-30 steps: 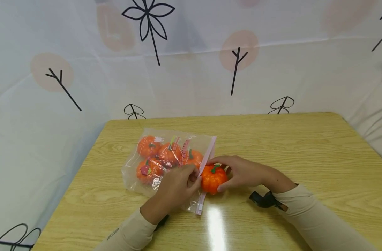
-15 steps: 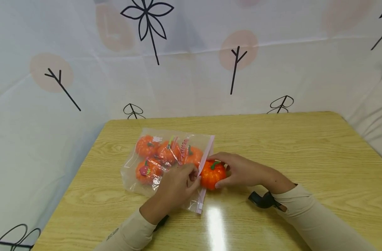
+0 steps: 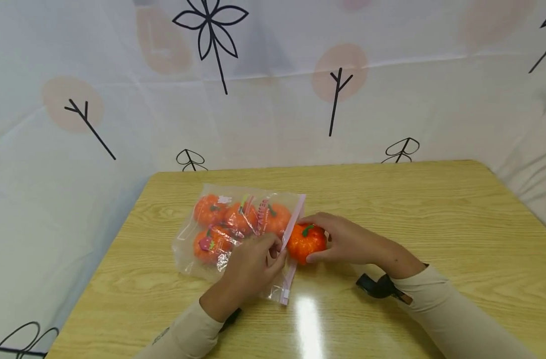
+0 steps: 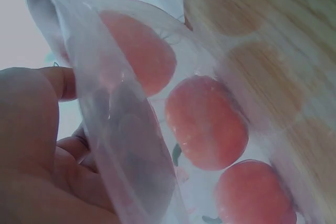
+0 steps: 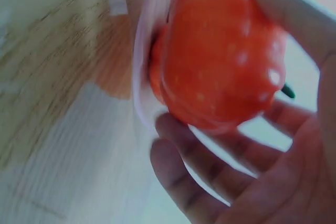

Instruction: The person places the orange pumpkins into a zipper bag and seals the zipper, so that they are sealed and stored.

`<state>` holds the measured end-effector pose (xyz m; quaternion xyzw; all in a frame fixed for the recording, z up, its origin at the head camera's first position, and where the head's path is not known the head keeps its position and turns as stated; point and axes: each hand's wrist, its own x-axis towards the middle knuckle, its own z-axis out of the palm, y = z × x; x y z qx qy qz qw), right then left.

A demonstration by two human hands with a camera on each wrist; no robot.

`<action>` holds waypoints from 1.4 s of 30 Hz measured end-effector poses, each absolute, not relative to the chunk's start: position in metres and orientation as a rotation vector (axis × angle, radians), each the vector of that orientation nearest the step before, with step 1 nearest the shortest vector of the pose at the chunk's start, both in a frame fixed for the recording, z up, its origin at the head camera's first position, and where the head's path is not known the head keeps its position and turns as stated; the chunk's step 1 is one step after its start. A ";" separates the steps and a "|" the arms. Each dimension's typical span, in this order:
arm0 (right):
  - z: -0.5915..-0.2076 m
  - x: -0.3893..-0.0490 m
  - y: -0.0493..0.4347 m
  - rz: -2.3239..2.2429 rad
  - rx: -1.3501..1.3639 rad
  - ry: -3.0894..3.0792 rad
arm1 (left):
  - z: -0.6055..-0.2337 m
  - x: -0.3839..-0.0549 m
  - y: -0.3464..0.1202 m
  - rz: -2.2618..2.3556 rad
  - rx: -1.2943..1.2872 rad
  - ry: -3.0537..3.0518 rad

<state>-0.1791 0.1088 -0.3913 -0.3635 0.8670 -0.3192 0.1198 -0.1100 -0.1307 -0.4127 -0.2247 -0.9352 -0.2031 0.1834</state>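
Note:
A clear plastic zip bag (image 3: 187,249) with a pink closure strip lies on the table, several orange toy pumpkins (image 3: 210,209) inside it. My left hand (image 3: 250,267) pinches the bag's edge near its mouth; in the left wrist view the thumb and fingers hold the film (image 4: 131,150). With fingers and thumb curled round it, my right hand (image 3: 349,242) grips another toy pumpkin (image 3: 306,244) with a green stem, right at the bag's mouth. The right wrist view has this pumpkin (image 5: 220,56) against the pink strip (image 5: 139,72); its inner side is partly hidden.
The wooden table (image 3: 412,209) spreads out around the bag, with a glare spot near its front. Behind it hangs a white cloth (image 3: 273,119) with plant drawings. A dark wrist camera (image 3: 378,285) sits at the right cuff.
My right hand and its pumpkin have shifted slightly away from me along the bag's mouth, and the pumpkin has turned a little. The left hand and bag have barely moved.

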 end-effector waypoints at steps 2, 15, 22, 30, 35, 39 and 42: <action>-0.392 -0.179 0.109 -0.940 -1.099 2.470 | -0.412 -0.110 -0.131 -0.591 -0.635 -2.632; -0.398 -0.176 0.103 -0.979 -1.134 2.387 | -0.411 -0.111 -0.130 -0.618 -0.666 -2.607; -0.400 -0.174 0.100 -0.990 -1.133 2.402 | -0.411 -0.111 -0.130 -0.640 -0.665 -2.607; -0.405 -0.172 0.096 -1.051 -1.131 2.408 | -0.412 -0.110 -0.131 -0.631 -0.675 -2.578; -0.408 -0.170 0.092 -1.093 -1.089 2.393 | -0.414 -0.111 -0.131 -0.625 -0.696 -2.550; -0.410 -0.169 0.088 -1.152 -1.025 2.342 | -0.415 -0.111 -0.132 -0.624 -0.697 -2.553; -0.411 -0.169 0.086 -1.190 -0.995 2.305 | -0.414 -0.110 -0.132 -0.613 -0.691 -2.556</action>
